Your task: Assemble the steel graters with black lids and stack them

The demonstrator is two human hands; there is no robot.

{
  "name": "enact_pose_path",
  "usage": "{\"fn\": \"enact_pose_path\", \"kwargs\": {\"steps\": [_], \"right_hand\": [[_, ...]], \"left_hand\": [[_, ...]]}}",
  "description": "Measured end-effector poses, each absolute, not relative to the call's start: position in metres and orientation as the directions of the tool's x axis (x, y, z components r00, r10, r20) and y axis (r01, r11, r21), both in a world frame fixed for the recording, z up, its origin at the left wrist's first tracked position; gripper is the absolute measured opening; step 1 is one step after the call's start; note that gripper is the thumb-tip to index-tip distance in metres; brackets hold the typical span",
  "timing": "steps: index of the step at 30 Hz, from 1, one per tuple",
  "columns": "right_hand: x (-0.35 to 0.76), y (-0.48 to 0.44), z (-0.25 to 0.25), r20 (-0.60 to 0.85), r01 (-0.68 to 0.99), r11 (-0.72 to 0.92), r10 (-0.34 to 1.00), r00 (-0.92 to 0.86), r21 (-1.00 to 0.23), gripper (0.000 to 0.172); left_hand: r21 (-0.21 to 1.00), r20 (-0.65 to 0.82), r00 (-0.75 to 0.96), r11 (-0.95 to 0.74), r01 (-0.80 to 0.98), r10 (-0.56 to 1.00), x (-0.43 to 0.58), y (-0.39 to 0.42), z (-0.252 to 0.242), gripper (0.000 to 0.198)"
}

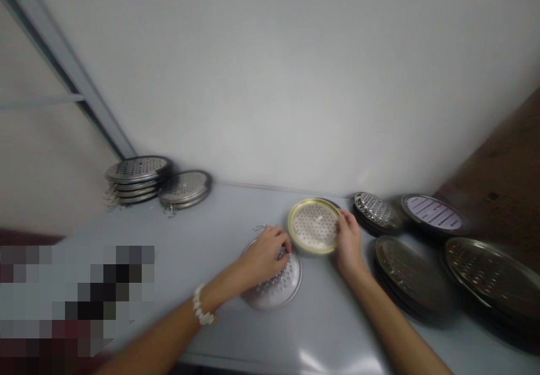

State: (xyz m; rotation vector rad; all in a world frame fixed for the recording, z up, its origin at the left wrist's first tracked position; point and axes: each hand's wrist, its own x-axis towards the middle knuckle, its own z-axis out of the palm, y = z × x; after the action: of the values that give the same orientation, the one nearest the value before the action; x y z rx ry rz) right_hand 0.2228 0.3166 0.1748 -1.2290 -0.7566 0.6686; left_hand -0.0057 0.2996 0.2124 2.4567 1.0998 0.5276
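Observation:
My right hand (349,243) grips the right edge of a round, yellow-rimmed grater (313,226), its holed face turned up towards me. Just left of it, my left hand (265,254) hovers over or touches a round metal grater (280,285) lying on the table. The fingers of that hand are curled towards the thumb; whatever may be between them is too small to make out. A wire loop (260,227) sticks out beyond the lying grater's far edge. A pale beaded bracelet (203,306) circles my left wrist.
On the grey table (211,245), a stack of round graters (139,170) and a lower stack (185,189) stand back left. More stand at right: small graters (375,209), a disc with a printed label (434,213), dark graters (409,274) and large ones (493,274). A pale wall (270,82) rises behind.

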Motion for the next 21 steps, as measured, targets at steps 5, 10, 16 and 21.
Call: {"fn": "enact_pose_path", "kwargs": {"steps": [5,10,16,21], "right_hand": [[0.2215,0.3161,0.1764,0.141,-0.05,0.212,0.791,0.595,-0.976,0.031],[0.2217,0.3162,0.1765,0.141,-0.045,0.212,0.78,0.61,-0.976,0.033],[0.2238,0.3178,0.1743,0.144,-0.034,0.211,0.77,0.622,-0.977,0.035],[0.2243,0.3191,0.1715,0.152,-0.028,0.216,0.771,0.618,-0.976,0.033]], "left_hand": [[0.501,0.174,0.634,-0.622,0.602,0.753,-0.0067,0.3004,0.2113,0.017],[0.509,0.19,0.617,-0.614,0.603,0.764,-0.0056,0.3017,0.2109,0.016],[0.529,0.174,0.592,-0.582,0.618,0.787,-0.0035,0.3017,0.2103,0.019],[0.577,0.144,0.59,-0.552,0.602,0.794,-0.0044,0.3025,0.2095,0.024]]}}
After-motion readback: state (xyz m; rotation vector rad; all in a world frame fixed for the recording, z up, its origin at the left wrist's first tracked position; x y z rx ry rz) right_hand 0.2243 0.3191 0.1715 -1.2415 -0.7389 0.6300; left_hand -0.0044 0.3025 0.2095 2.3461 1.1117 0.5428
